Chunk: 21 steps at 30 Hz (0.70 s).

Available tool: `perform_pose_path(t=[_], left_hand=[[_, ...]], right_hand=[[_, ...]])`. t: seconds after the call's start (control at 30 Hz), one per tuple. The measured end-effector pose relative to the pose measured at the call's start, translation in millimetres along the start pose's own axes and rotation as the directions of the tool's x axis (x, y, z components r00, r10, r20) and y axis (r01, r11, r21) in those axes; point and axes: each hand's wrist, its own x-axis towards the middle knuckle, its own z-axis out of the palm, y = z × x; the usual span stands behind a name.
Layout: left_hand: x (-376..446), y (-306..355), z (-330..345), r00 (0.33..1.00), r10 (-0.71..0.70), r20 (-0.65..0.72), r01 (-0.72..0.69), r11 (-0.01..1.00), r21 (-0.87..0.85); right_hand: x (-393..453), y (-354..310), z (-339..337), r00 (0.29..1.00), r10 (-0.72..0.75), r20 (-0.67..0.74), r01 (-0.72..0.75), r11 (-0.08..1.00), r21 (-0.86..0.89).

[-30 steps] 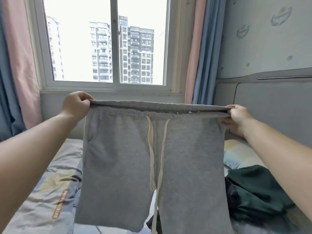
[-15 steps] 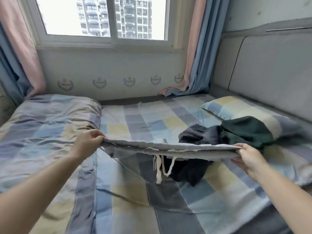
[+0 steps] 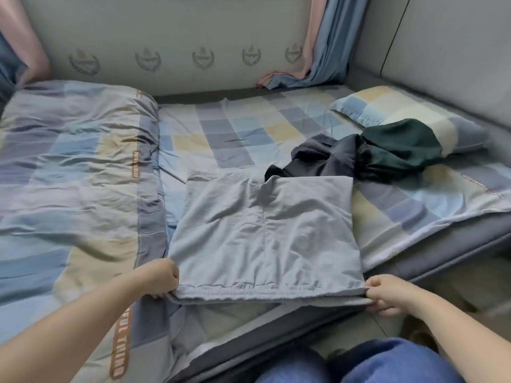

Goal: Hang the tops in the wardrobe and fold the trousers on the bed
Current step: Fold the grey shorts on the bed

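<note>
While both hands pinch the waistband corners, left hand (image 3: 161, 277) and right hand (image 3: 387, 294), the shorts (image 3: 262, 233) lie flat on the bed (image 3: 226, 134). Their legs run straight away from the grips, so I judge a sideways fold comes next.

Soft, even daylight; faint shadows, slight motion blur, wide-angle bending at edges.

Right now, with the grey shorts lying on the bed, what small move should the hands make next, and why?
Probably fold them in half lengthwise. The grey shorts lie spread flat on the bed, and the left hand and right hand each grip a waistband corner, so the left hand could likely carry its side over onto the right.
</note>
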Motion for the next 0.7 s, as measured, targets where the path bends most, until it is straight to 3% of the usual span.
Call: perform_pose_path(t=[0.13, 0.23, 0.33, 0.4, 0.57, 0.7], left_hand=[[-14, 15, 6, 0.993, 0.074, 0.097, -0.108, 0.901, 0.42], [-20, 36, 8, 0.953, 0.037, 0.302, -0.211, 0.796, 0.567], [-19, 63, 9, 0.951, 0.057, 0.304, -0.249, 0.724, 0.643], [-16, 87, 12, 0.952, 0.242, 0.185, -0.305, 0.743, 0.596], [-22, 163, 43, 0.829, 0.559, -0.001, -0.537, 0.798, 0.272], [-23, 210, 82, 0.68, 0.734, -0.013, -0.713, 0.664, 0.226]], right_hand=[[-1, 12, 25, 0.994, 0.027, 0.103, -0.008, 0.983, -0.184], [0, 14, 38, 0.993, -0.014, 0.118, 0.039, 0.975, -0.217], [0, 7, 31, 0.989, -0.025, 0.143, 0.057, 0.974, -0.219], [0, -3, 18, 0.992, -0.022, 0.124, 0.046, 0.979, -0.197], [20, -40, -30, 0.969, -0.193, -0.155, 0.183, 0.98, -0.081], [58, -77, -73, 0.869, -0.361, -0.339, 0.342, 0.932, -0.117]])
